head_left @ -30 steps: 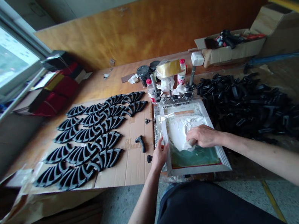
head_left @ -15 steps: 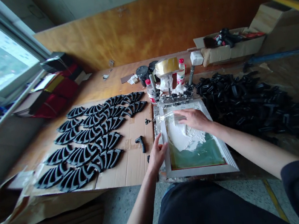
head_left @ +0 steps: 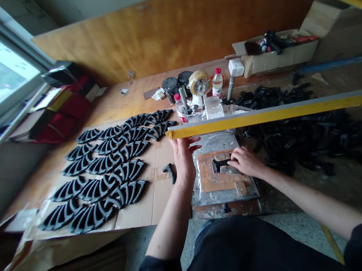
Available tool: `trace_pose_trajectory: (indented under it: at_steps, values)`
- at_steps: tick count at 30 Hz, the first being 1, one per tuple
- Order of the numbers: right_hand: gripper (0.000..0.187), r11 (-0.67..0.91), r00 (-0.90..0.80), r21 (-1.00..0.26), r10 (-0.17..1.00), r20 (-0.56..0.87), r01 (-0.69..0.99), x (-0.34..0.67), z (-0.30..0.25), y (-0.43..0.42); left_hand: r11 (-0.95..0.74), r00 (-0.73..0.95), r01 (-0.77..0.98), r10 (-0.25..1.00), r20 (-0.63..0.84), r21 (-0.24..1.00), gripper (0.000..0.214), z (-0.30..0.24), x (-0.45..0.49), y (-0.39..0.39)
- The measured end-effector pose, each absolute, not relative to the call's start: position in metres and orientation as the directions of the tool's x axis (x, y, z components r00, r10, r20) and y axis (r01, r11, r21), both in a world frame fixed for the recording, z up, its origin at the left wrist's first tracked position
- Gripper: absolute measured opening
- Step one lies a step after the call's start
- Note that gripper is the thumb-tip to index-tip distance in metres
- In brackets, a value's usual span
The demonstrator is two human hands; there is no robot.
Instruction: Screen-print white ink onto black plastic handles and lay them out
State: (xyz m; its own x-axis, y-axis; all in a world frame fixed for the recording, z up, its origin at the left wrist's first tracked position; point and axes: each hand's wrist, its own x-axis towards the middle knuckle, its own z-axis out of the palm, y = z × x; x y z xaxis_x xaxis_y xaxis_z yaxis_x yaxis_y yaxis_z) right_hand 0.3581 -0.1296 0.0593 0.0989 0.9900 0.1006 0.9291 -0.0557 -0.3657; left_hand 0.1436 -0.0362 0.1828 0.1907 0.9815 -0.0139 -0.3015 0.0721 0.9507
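Note:
The screen printing frame [head_left: 268, 115] is tilted up, its yellow-and-grey front edge facing me. My left hand [head_left: 184, 160] holds it up at its left corner, the fingers partly hidden behind the edge. Under the raised frame, a black plastic handle-shaped part [head_left: 220, 165] with small pale marks on its head lies on the wooden jig [head_left: 209, 181]. My right hand [head_left: 246, 161] pinches the near right end of this part. A similar black part [head_left: 169, 173] lies alone on the cardboard [head_left: 159, 199] to the left of my left hand.
Rows of black parts [head_left: 106, 185] lie on the cardboard at left. A heap of black parts [head_left: 293, 144] covers the table at right. Behind the jig stand bottles [head_left: 217, 84], black tubs [head_left: 171, 89] and a tape roll [head_left: 199, 83]. An open carton [head_left: 279, 61] sits at back right.
The screen frame has swung up from lying flat, with my left hand at its left corner. My right hand has moved from above the screen down to the black part on the jig.

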Motion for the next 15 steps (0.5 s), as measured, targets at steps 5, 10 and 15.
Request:
trace_pose_trajectory:
  at_steps: [5, 10, 15]
  values:
    - [0.011, -0.114, 0.127, -0.259, 0.991, 0.035, 0.959, 0.293, 0.061, -0.148, 0.617, 0.495, 0.006, 0.682, -0.539, 0.787, 0.06, 0.111, 0.148, -0.114]
    - [0.023, 0.148, -0.099, -0.462, 0.987, 0.13, 0.874, 0.308, 0.077, -0.156, 0.652, 0.413, -0.082, 0.711, -0.57, 0.754, 0.05, 0.077, 0.131, -0.132]
    - [0.029, -0.578, 0.576, -0.173, 0.815, -0.066, 0.797, 0.417, 0.051, -0.123, 0.393, 0.037, 0.455, 0.888, -0.458, 0.799, 0.057, 0.061, 0.052, -0.049]
